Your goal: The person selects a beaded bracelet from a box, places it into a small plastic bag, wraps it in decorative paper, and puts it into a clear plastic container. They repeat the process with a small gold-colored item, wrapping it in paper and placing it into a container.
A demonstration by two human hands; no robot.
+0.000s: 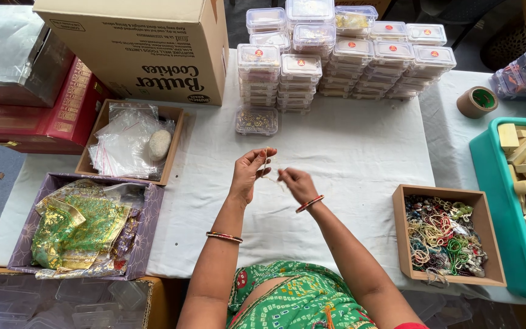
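Observation:
My left hand (249, 174) and my right hand (296, 184) are raised over the white tablecloth (348, 152), close together. Between their fingertips they pinch a thin pale thread or small string piece (270, 173); it is too fine to make out more. Each wrist wears a red and gold bangle. To the right, a shallow wooden box (406, 244) holds a tangle of beaded threads and trinkets (442, 237). A single clear plastic box (257, 121) with small gold items lies just beyond my hands.
Stacks of clear lidded boxes (348, 55) fill the far side, beside a large cardboard carton (141, 42). Left: a wooden tray of plastic bags (130, 143) and a purple box of shiny pouches (83, 228). Right: tape roll (476, 101), teal bin of wooden blocks (494, 201).

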